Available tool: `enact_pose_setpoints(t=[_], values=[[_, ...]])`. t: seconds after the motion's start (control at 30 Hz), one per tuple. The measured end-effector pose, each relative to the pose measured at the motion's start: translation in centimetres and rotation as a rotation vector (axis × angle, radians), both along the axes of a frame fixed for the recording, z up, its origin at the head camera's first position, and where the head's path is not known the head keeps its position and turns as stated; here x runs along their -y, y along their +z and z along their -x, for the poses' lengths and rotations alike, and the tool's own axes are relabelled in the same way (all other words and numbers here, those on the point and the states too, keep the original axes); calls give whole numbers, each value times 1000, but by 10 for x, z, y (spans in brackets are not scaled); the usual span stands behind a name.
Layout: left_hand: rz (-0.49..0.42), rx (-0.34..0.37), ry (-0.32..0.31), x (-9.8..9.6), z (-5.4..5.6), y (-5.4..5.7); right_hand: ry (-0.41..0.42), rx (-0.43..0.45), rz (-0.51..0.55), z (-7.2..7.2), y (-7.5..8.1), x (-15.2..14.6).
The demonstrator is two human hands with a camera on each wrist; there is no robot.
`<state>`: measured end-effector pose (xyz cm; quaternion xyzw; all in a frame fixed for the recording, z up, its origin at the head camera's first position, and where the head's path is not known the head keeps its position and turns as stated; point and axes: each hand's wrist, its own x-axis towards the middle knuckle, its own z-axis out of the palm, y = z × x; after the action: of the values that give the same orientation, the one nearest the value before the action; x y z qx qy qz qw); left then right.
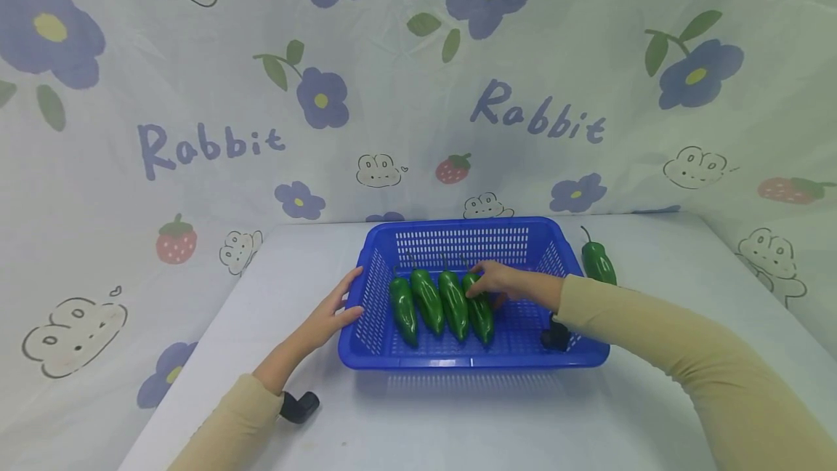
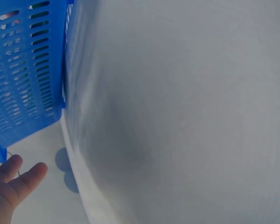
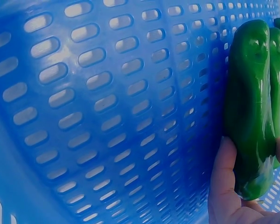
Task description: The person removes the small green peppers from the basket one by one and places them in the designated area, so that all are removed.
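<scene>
Inside a blue plastic basket (image 1: 471, 363), several green peppers (image 1: 428, 300) lie side by side, stems toward the far wall. My right hand (image 1: 495, 280) reaches in over the right side and grips the rightmost pepper (image 1: 482, 318) near its stem end. The right wrist view shows thumb and fingers on either side of that pepper (image 3: 251, 107). My left hand (image 1: 329, 317) rests against the basket's left rim with its fingers spread. In the left wrist view, only some fingers of the left hand (image 2: 14, 184) show, beside the basket wall (image 2: 25, 79).
Another green pepper (image 1: 598, 262) lies on the white table (image 1: 314, 253) outside the basket, to its right, partly hidden by the right sleeve. A printed cloth (image 1: 392, 107) hangs behind the table. Black wrist-worn pieces (image 1: 299, 407) show at both wrists.
</scene>
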<state>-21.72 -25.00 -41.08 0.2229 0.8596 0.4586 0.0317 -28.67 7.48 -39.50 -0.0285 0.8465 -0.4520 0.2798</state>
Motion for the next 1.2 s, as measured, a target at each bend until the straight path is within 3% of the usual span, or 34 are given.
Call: enact_pose_setpoints(t=[0.7, 1.0, 1.2], values=[[-18, 9, -11, 0, -1, 2, -5, -32, 57, 5, 14, -4], [-21, 4, -8, 0, -1, 2, 3, -28, 203, 6, 36, -16], [-18, 1, -7, 0, 0, 0, 29, -56, 243, 6, 49, -29]])
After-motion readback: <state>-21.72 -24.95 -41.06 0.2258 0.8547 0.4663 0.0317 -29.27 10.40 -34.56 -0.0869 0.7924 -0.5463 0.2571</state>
